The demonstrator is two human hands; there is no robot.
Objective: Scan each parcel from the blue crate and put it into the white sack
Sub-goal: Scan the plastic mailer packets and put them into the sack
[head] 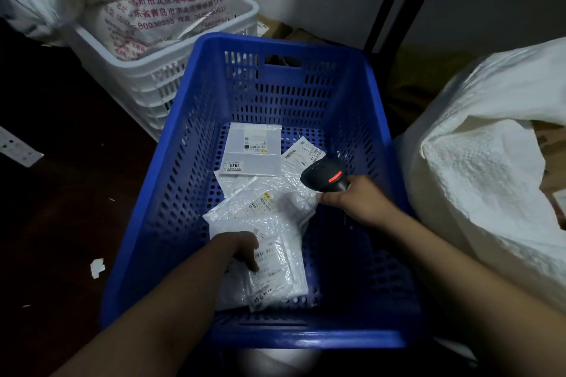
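Observation:
The blue crate stands in front of me with several white plastic parcels on its floor. My left hand reaches down into it and grips the nearest parcel, thumb on its label. A flat grey parcel marked 1018 lies at the far end, with crinkled white parcels between. My right hand holds a black barcode scanner with a red light, inside the crate above the parcels. The white sack stands open at the right.
A white crate behind the blue one holds a printed sack with red lettering. A black metal frame rises against the back wall. The dark floor at left has scraps of paper.

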